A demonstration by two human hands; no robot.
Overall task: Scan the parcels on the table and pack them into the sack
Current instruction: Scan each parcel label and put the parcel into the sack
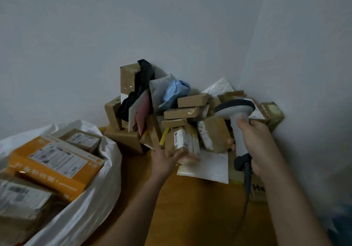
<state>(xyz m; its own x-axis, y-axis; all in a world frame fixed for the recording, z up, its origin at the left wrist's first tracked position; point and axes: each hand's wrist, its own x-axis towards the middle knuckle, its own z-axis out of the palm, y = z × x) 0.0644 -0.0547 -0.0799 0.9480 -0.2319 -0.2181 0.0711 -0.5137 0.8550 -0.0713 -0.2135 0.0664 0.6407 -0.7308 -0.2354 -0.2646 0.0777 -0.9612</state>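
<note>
Parcel [180,143]: gripped in my left hand [164,161] at the pile's [171,108] front. Scanner [238,124]: handle clasped in my right hand [257,141], near the sack [91,198].

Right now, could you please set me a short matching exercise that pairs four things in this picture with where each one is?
Things:
1. barcode scanner
2. small brown box
3. orange box
4. blue bag

Places:
A. lying in the white sack
B. gripped in the right hand
C. high in the pile by the wall
D. held in the left hand at the pile's front edge

Pairs: 1-B, 2-D, 3-A, 4-C
</note>
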